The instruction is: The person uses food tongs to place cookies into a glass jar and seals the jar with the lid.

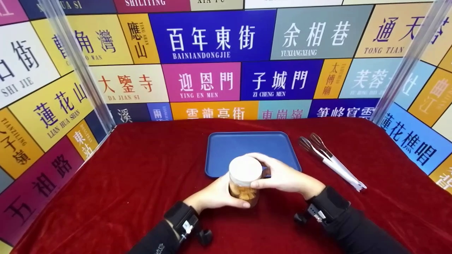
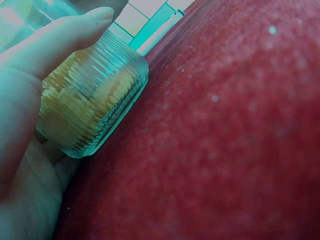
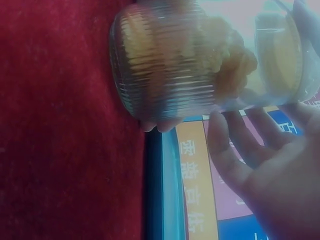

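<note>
A clear ribbed jar (image 1: 243, 192) with a white lid (image 1: 245, 168) stands in front of me, between both hands. Yellowish-brown food pieces (image 3: 232, 60) fill part of it. My left hand (image 1: 215, 194) grips the jar's body from the left, its thumb across the front. From the right, my right hand (image 1: 284, 176) holds the lid, thumb at the front edge and fingers reaching round behind. In the left wrist view the base of the jar (image 2: 115, 100) is right at the red cloth (image 2: 215, 130).
Behind the jar lies a blue tray (image 1: 247, 143), partly covered by the hands in the head view. Tongs (image 1: 333, 164) with brown heads and a white handle lie to its right. A wall of colourful sign panels (image 1: 215, 35) and clear corner posts (image 1: 76, 56) bound the red-clothed table.
</note>
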Demonstrator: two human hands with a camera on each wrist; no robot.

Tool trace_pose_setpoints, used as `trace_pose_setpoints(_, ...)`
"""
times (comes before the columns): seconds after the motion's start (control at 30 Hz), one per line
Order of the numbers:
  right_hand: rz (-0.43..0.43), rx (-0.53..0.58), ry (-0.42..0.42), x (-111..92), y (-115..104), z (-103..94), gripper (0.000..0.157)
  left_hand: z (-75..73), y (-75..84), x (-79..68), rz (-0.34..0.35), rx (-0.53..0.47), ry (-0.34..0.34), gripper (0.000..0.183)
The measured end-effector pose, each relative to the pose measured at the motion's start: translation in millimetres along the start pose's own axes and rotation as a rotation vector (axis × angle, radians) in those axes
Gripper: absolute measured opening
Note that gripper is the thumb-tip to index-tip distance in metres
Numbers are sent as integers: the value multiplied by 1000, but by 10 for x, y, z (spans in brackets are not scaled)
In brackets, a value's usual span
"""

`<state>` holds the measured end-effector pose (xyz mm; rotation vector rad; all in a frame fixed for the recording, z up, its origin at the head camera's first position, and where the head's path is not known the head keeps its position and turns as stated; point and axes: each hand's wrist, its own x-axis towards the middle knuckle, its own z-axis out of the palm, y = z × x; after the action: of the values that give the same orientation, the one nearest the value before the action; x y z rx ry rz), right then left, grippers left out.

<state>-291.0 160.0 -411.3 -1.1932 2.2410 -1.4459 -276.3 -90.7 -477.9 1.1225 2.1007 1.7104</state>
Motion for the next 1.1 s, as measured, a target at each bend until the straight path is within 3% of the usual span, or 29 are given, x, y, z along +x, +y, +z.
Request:
trace_pose_setpoints(0.3,39,-155,166,16,-100,136,77,-5,23,-4,2,10,-4,86)
trace_pose_setpoints(0.43,49,-167,184,25,-100,158,77,-5,31,-15,-3,26,2,84)
trace_pose_setpoints(0.6,24,-127,106,4,-78,91,82,5,31,0,18,7,-6,87)
trace_pose_setpoints(0.8,-20,71,-63,-22,-6,-40,84,12,20,13,12,-22,-12,88)
trace_pose_setpoints(1.1,-39,99,-77,9,21,-47,75,5,5,2,-12,-8,8,90)
